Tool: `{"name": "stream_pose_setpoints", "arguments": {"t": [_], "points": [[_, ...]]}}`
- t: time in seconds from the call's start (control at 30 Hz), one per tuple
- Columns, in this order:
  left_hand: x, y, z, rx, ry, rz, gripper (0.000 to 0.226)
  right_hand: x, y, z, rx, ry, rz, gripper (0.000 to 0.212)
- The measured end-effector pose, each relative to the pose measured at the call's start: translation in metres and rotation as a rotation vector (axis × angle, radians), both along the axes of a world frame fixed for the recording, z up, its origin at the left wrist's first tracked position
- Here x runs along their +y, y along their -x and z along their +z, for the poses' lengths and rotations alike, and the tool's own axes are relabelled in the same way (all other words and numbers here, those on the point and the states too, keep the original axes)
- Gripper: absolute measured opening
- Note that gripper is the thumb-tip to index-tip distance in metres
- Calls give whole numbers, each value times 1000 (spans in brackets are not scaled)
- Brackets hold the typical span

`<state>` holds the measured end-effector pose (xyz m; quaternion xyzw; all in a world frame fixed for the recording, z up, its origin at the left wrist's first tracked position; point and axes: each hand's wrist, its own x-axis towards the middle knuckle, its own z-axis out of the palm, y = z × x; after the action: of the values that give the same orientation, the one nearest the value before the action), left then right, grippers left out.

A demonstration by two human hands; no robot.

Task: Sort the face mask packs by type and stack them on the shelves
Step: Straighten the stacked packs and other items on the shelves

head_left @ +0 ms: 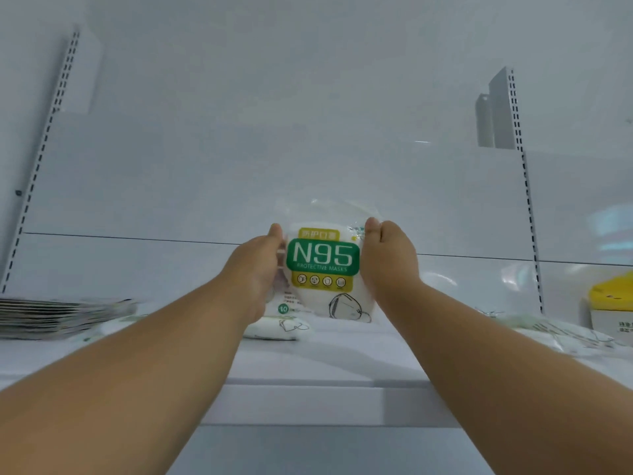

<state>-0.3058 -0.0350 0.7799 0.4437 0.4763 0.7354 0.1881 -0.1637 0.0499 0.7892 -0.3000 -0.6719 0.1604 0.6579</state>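
Two bare hands reach forward over one white shelf (pixel 308 378). Between them stands one N95 pack (pixel 323 265), upright, its green label facing the camera, its lower edge down near the shelf surface toward the back panel. The left hand (pixel 255 269) holds the pack's left edge, thumb up along the side; the right hand (pixel 388 260) holds the right edge in the same way, thumb tip at the upper corner. Both grips are closed on that one pack, fingers curled behind it and mostly hidden.

Just below and left of the held pack lies one more white mask pack (pixel 281 325), flat on the shelf, with a small green round mark and a line drawing of a mask on it. Whether the upright pack touches it cannot be told.

At the far left of the shelf sits one stack of flat packs (pixel 58 315), many thin layers deep; the exact count is too blurred to give. At the right lie clear-wrapped white packs (pixel 561 332), at least two, overlapping, their edges hard to separate. Beyond them, at the right edge, stands one yellow-and-white box (pixel 611 308), partly cut off.

Two slotted uprights run up the back wall: the left upright (pixel 41 159) and the right upright (pixel 524 186). One grey bracket (pixel 496 111) is fixed high beside the right one.
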Motion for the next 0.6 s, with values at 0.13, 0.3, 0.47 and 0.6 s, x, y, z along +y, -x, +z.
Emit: {"name": "stream_pose_setpoints", "arguments": {"t": [0.13,0.3,0.47,0.6], "points": [[-1,13,2,60,-43,76,31,-2,10,4,112,-2,34,43],[0,29,3,-47,-98,173,33,-4,18,-8,9,5,13,52],[5,30,5,-133,-59,-25,38,-8,18,-12,-16,-102,-64,49],[5,30,3,-71,-27,-8,34,-5,9,-18,-9,-92,-55,44]]}}
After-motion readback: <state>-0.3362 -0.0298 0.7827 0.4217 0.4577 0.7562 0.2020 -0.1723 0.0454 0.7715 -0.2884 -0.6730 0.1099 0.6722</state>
